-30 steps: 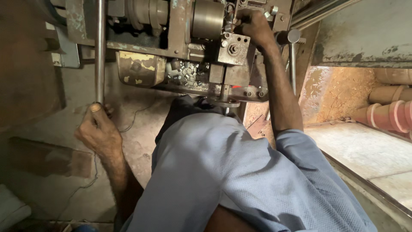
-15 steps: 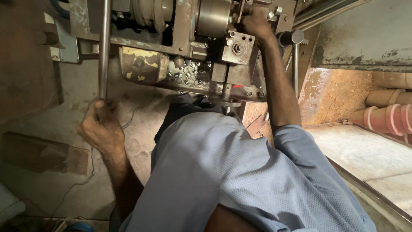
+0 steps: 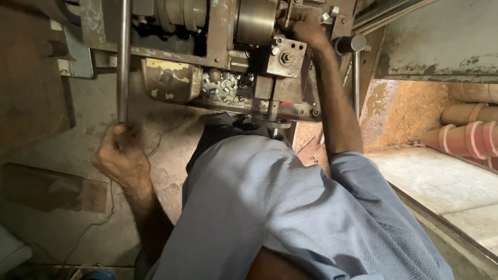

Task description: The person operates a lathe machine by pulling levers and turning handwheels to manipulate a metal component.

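Dim workshop, seen from above: cracked concrete floor (image 3: 78, 218) below, with thin wires trailing across it. Worn grey metal machine (image 3: 218, 46) across the top of the view, paint flaking, bolts and a round steel drum on its front. Small tray of loose metal pieces (image 3: 225, 88) just under the drum. Left hand (image 3: 120, 158) low at the left, fingers closed around the bottom end of a long upright steel lever (image 3: 123, 62), which runs up along the machine's left side. Right hand (image 3: 307, 28) raised to the machine's upper right, fingers curled over a part there beside a square bolted block (image 3: 285, 57); exact grip hidden. Blue shirt (image 3: 290, 218) filling the foreground. Pinkish-brown ribbed pipes (image 3: 467, 140) stacked at the far right, well apart from both hands.
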